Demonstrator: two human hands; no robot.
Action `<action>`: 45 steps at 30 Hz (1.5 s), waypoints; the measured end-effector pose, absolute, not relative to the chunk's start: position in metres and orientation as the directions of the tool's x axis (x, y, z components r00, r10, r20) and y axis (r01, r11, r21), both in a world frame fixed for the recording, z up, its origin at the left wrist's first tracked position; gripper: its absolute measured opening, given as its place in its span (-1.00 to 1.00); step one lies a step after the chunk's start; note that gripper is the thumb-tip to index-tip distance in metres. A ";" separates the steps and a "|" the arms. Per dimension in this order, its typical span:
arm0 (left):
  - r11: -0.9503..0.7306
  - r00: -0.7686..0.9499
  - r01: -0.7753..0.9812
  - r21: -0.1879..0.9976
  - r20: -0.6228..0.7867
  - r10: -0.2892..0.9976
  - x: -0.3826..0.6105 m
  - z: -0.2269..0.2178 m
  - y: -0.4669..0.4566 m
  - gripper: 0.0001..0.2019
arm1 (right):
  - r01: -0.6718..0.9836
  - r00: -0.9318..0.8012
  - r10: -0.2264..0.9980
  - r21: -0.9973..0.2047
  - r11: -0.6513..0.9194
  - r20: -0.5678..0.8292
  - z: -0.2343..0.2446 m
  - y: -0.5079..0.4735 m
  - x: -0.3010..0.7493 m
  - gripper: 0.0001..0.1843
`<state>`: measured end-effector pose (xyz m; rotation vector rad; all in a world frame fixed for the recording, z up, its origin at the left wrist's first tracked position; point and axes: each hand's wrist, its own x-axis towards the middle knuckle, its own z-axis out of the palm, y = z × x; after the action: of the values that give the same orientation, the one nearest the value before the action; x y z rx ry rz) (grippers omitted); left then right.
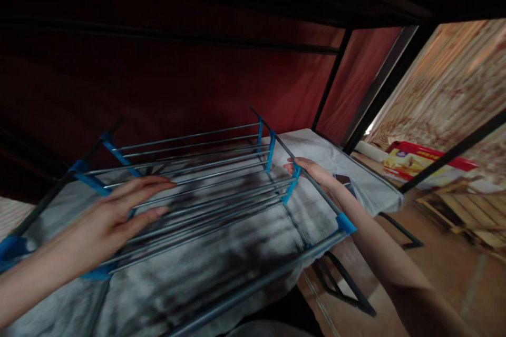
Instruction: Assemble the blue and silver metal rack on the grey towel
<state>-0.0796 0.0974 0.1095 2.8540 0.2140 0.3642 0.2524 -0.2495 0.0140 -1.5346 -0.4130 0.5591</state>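
Observation:
A metal drying rack (205, 179) with grey rods and blue plastic joints lies flat on a grey cloth surface (237, 253). My left hand (114, 218) hovers over the rack's left side, fingers stretched out and holding nothing. At the rack's right edge, my right hand (312, 171) is curled around the side bar beside a blue joint (294, 174).
A dark red fabric wall stands behind the rack, under a black frame overhead. A dark phone (344, 181) lies on the cloth near my right wrist. To the right are a red and yellow box (419, 163), wooden pallets (466, 216) and a brown floor.

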 end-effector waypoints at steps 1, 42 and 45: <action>-0.959 0.980 0.062 0.276 0.166 0.111 -0.068 0.105 0.089 -0.43 | -0.075 0.806 0.585 -0.996 -0.047 -0.089 0.015 -0.250 0.252 -0.68; -0.855 0.982 -0.180 0.487 0.041 -0.183 0.158 0.026 -0.068 -0.60 | -0.080 0.846 0.509 -0.981 -0.177 -0.161 0.013 -0.236 0.258 -0.60; -0.868 0.982 -0.184 0.461 0.040 -0.186 0.158 0.028 -0.070 -0.56 | -0.051 0.845 0.516 -0.981 -0.190 -0.143 0.011 -0.236 0.259 -0.59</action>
<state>0.1576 -0.0699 0.0281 2.6471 -0.2619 -0.0074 0.2594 -0.2358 0.0107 -1.6951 -0.3637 0.5290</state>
